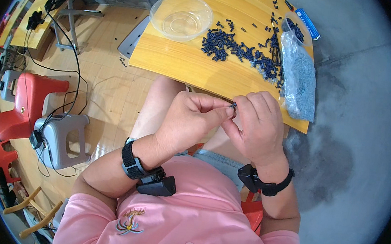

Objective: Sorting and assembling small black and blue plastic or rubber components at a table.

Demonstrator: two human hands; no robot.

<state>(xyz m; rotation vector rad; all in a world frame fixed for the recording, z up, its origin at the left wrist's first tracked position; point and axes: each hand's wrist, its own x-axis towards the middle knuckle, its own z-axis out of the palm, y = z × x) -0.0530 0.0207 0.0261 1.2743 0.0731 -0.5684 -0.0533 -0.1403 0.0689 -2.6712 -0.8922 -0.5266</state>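
Just off the table's near edge, my left hand [188,119] and my right hand [258,123] meet at the fingertips. Thumb and forefinger of each are closed on one small dark plastic piece [233,105], mostly covered by the fingers. Its exact kind is too small to make out. Beyond my hands, a loose pile of small black plastic parts [218,42] spreads across the yellow wooden table [164,56]. They look similar in colour and size to the held piece. A round clear plastic bowl [179,36] stands to their left.
A clear plastic bag [299,80] full of small greyish parts lies along the table's right edge. Behind it are a tub [295,31] of black parts and a blue packet [308,23]. Left on the floor stand a grey stool [59,140], a red stool [32,103] and trailing cables [79,60].
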